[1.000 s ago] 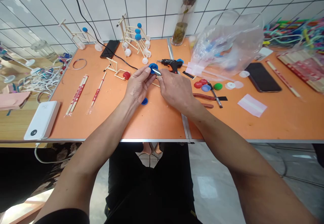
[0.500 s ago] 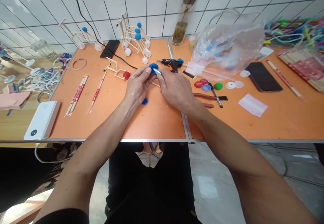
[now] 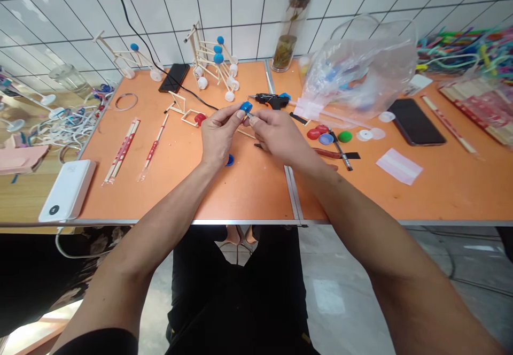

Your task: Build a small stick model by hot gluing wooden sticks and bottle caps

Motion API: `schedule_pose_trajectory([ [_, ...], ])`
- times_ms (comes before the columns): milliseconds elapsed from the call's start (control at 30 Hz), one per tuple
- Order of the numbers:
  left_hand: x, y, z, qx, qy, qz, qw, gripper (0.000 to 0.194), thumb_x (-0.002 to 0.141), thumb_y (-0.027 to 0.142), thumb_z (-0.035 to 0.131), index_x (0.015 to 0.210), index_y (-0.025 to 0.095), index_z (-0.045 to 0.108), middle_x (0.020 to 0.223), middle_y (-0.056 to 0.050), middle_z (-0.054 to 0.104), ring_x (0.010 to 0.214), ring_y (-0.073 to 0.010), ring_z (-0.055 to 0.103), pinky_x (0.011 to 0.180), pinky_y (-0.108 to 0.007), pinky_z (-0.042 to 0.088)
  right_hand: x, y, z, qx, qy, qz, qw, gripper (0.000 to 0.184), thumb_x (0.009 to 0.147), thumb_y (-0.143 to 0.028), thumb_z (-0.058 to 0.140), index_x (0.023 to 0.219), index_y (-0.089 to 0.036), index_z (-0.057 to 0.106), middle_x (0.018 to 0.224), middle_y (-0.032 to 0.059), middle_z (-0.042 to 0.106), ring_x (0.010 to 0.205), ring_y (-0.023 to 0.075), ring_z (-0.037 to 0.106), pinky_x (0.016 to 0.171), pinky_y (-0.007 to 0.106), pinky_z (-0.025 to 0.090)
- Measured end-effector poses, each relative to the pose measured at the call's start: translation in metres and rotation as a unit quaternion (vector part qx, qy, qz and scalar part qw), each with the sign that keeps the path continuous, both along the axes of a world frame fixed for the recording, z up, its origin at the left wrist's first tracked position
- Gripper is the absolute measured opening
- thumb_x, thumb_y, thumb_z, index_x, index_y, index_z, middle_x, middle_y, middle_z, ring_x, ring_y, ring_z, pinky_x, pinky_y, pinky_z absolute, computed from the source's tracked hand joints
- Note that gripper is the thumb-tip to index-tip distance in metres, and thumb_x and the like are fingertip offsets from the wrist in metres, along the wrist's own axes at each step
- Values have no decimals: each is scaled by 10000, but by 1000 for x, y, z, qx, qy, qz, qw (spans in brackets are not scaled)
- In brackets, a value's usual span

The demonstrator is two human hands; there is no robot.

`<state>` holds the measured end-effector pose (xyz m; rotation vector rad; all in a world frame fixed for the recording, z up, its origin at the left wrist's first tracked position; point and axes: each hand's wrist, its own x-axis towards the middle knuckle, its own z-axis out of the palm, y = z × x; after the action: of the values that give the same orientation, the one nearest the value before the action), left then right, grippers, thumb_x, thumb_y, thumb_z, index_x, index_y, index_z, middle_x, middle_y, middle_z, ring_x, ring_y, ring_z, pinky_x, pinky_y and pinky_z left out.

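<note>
My left hand (image 3: pixel 219 136) pinches a blue plastic bottle cap (image 3: pixel 246 108) between thumb and fingertips, above the orange table (image 3: pixel 248 194). My right hand (image 3: pixel 280 138) meets it from the other side, its fingers closed on a small silver blade (image 3: pixel 249 115) whose tip is at the cap. Most of the blade is hidden by my fingers. Just below my left hand, a second blue cap (image 3: pixel 229 160) lies on the table. A small stick frame with a red cap (image 3: pixel 200 119) stands beyond my left hand.
A black glue gun (image 3: pixel 270 98) lies just beyond my hands. To the right are red-handled pliers (image 3: pixel 332 153), several bottle caps, a plastic bag (image 3: pixel 360 66) and a phone (image 3: pixel 417 122). Stick models (image 3: pixel 210 61) stand against the tiled wall; wrapped chopsticks (image 3: pixel 122 152) lie left.
My hands have come closer together and risen slightly. The blue cap has turned, so less of its round face shows, and less of the blade is visible.
</note>
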<state>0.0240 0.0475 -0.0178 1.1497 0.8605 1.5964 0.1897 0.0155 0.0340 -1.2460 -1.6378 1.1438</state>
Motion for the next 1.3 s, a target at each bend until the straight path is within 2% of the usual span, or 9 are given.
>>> schedule_pose_trajectory([
  [167, -3, -2, 9, 2, 2, 19, 1000, 185, 840, 356, 1024, 977, 277, 928, 1087, -52, 899, 1250, -284, 823, 1152, -424, 619, 15, 11, 11, -226, 201, 165, 939, 204, 1113, -406, 562, 1084, -224, 650, 631, -128, 268, 469, 82, 91, 447, 210, 166],
  [300, -5, 4, 0, 29, 24, 5, 999, 325, 770, 501, 1052, 967, 273, 931, 1026, -48, 900, 1101, -265, 847, 1073, -413, 653, 1, 7, -9, 16, -11, 17, 1000, 258, 1127, -442, 553, 1073, -216, 664, 736, -13, 545, 594, 150, 453, 570, 268, 363],
  [467, -3, 7, -8, 46, 36, 8, 998, 393, 771, 586, 1030, 972, 262, 935, 1051, -65, 904, 1067, -262, 844, 1056, -415, 659, -16, -5, -23, 184, -273, -115, 937, 216, 1128, -310, 510, 1128, -186, 687, 1015, 153, 743, 945, 303, 678, 829, 393, 475],
  [600, -4, 6, -5, 57, 45, 7, 997, 319, 823, 526, 1014, 997, 270, 936, 985, -46, 894, 991, -239, 839, 1012, -403, 656, -4, 2, -6, 10, -12, -4, 1000, 219, 1118, -366, 554, 965, -225, 626, 714, -28, 471, 585, 142, 382, 570, 276, 325],
  [700, -7, 6, -2, 75, 50, 10, 996, 279, 842, 513, 1003, 991, 286, 938, 1013, -35, 899, 991, -230, 837, 1007, -392, 653, 10, 12, 7, -203, 175, 141, 953, 187, 1119, -363, 513, 1042, -230, 619, 650, -119, 241, 506, 103, 66, 473, 236, 149],
  [800, -9, 8, -2, 81, 59, 13, 995, 294, 835, 529, 1001, 983, 282, 940, 1020, -37, 903, 982, -225, 835, 986, -373, 655, 13, 17, 4, -224, 218, 171, 934, 179, 1105, -399, 547, 1084, -235, 615, 641, -134, 216, 509, 99, 18, 465, 223, 124],
  [933, -8, 10, -8, 62, 67, 15, 996, 280, 838, 487, 993, 992, 258, 941, 960, -39, 898, 911, -210, 830, 934, -355, 661, -2, 11, -17, 43, -70, 12, 997, 268, 1129, -428, 520, 1076, -210, 667, 714, -12, 532, 571, 152, 404, 560, 275, 307],
  [1100, -5, 11, -16, 36, 66, 23, 997, 232, 855, 437, 979, 970, 240, 936, 994, -70, 905, 927, -221, 843, 954, -373, 674, -22, -4, -30, 200, -470, -100, 854, 405, 1147, -215, 338, 1388, -148, 656, 1179, 227, 780, 912, 315, 720, 762, 381, 421],
  [1300, -3, 8, -10, 51, 44, 23, 997, 213, 864, 434, 975, 968, 251, 939, 909, -43, 887, 851, -192, 811, 884, -335, 658, -8, 9, -12, 3, -22, 3, 1000, 230, 1119, -380, 556, 981, -210, 628, 711, -30, 498, 560, 125, 373, 559, 260, 298],
])
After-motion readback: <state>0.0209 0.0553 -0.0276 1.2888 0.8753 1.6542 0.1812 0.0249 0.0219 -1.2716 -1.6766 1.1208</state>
